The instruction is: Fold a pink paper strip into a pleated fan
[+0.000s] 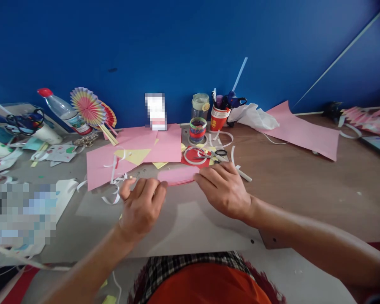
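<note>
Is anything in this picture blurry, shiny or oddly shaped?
In the head view: mosaic blocks hide the upright item against the blue wall and much of the white packet; the folded pink paper between left hand and right hand looks slightly soft; the desk shows a paler patch, perhaps a reflection; the top right corner darkens.

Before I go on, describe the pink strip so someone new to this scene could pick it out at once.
Below the blue wall, find the grey part of the desk nearest the wearer. The pink strip is there, between the left hand and the right hand. Unlike the broad pink sheets beyond it, it is narrow, with layered edges along its near side.
</note>
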Available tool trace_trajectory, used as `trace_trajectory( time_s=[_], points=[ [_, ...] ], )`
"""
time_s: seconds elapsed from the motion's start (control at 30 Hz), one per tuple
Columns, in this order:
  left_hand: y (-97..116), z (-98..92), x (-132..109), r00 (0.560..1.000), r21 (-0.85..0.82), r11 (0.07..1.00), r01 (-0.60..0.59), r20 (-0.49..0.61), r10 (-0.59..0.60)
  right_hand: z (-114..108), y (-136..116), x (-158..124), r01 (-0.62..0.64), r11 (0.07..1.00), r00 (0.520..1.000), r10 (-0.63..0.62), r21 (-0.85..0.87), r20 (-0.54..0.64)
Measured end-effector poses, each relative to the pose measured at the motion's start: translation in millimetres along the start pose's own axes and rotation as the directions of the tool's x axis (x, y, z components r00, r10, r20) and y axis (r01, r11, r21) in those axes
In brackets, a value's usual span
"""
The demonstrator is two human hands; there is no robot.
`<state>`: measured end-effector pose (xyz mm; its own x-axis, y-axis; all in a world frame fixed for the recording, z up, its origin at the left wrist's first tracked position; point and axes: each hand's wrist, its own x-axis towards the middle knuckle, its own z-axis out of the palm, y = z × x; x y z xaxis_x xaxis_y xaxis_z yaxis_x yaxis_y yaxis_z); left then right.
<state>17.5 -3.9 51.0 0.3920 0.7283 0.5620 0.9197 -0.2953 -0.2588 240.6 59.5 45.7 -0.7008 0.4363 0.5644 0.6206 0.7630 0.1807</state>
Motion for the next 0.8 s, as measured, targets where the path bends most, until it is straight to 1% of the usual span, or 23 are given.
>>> trace_trajectory(
  time_s=[0.03, 0.07, 0.13, 0.2, 0.33, 0.43, 0.5, 0.57, 0.7, 0.8],
  points=[
    [2, -0.6, -5, 1.0, -0.012, 1.0, -0.017, 0.0, 0.017, 0, -2, -5, 0.012, 1.0, 1.0, -0.012, 0.021, -0.014],
    [5, -0.5, -11, 0.999, -0.039, 0.999, -0.025, 0.025, 0.026, 2, -5, -11, 0.026, 0.998, 1.0, -0.026, 0.05, -0.009],
    [11, 2.0, -24, 0.99, -0.113, 0.994, 0.005, 0.141, 0.011, 8, -13, -22, 0.051, 0.992, 0.998, -0.056, 0.116, 0.041],
    [18, 6.6, -36, 0.968, -0.173, 0.983, 0.061, 0.25, -0.016, 16, -22, -33, 0.059, 0.981, 0.99, -0.081, 0.183, 0.114],
    [26, 16.1, -49, 0.885, -0.26, 0.943, 0.205, 0.461, -0.065, 29, -34, -48, -0.003, 0.96, 0.965, -0.071, 0.279, 0.252],
    [25, 19.5, -49, 0.828, -0.311, 0.9, 0.304, 0.553, -0.089, 35, -36, -52, -0.097, 0.937, 0.935, -0.03, 0.335, 0.353],
    [23, 20.5, -49, 0.806, -0.331, 0.877, 0.349, 0.584, -0.1, 36, -35, -52, -0.172, 0.914, 0.903, -0.002, 0.367, 0.429],
    [20, 21.3, -49, 0.791, -0.353, 0.856, 0.378, 0.604, -0.101, 37, -32, -49, -0.248, 0.887, 0.862, 0.018, 0.389, 0.507],
    [17, 23.8, -50, 0.756, -0.377, 0.816, 0.438, 0.646, -0.108, 35, -26, -36, -0.367, 0.834, 0.751, 0.004, 0.412, 0.66],
    [13, 25.3, -48, 0.726, -0.379, 0.796, 0.472, 0.679, -0.108, 34, -22, -26, -0.452, 0.797, 0.673, 0.011, 0.4, 0.739]
  ],
)
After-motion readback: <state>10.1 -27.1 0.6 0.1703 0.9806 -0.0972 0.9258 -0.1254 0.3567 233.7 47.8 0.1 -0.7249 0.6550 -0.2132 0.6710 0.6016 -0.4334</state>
